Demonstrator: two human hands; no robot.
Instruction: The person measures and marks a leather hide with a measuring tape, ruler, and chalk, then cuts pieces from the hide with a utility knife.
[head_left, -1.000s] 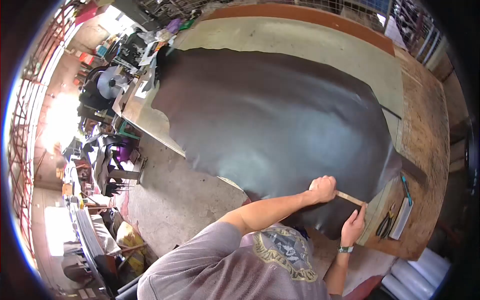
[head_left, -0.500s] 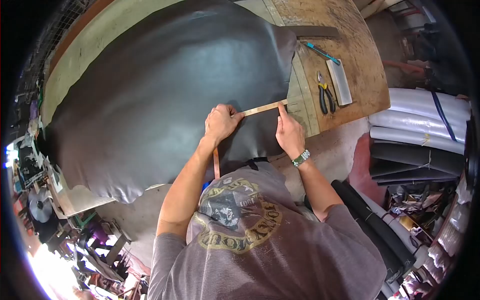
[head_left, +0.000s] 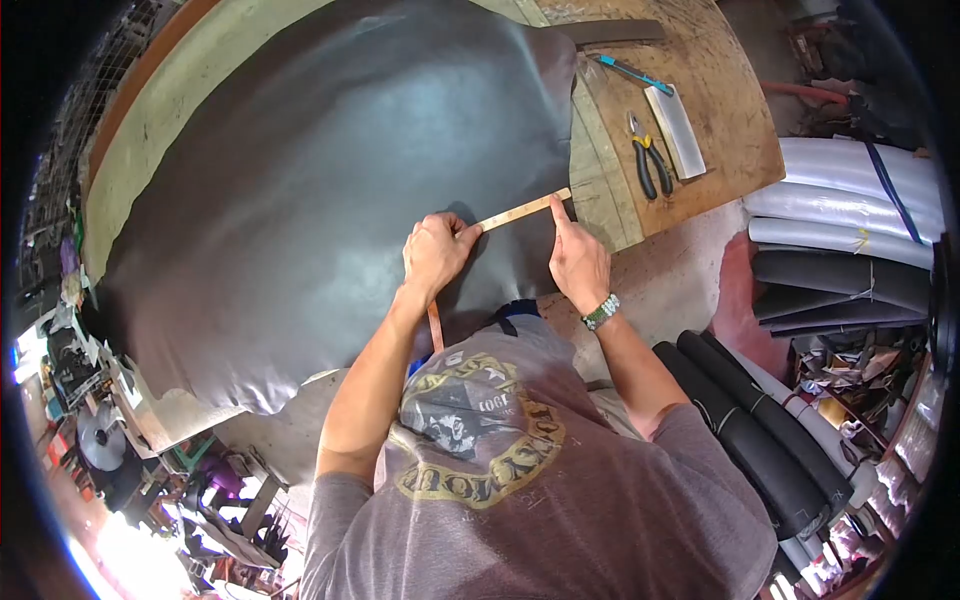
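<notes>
A large sheet of dark brown leather (head_left: 330,170) is spread over the table. Across its near right part runs a narrow, pale measuring tape (head_left: 518,213), stretched between my hands. My left hand (head_left: 436,250) is closed, pinching the tape between thumb and fingers. A tail of the tape hangs from under that hand toward my shirt. With its index finger stretched out, my right hand (head_left: 580,262) presses the tape close to its end, near the leather's right edge. The other fingers of that hand are curled, partly hidden from above.
Right of the leather, on the worn wooden tabletop (head_left: 700,130), lie pliers (head_left: 648,157) with black and yellow handles, a blue cutter knife (head_left: 634,74), a pale rectangular block (head_left: 676,130) and a dark strip (head_left: 620,32). Rolls of material (head_left: 840,205) are stacked beyond the table.
The view has shifted slightly, so the table and tools appear higher in it. Both hands keep the tape stretched across the leather in much the same way.
</notes>
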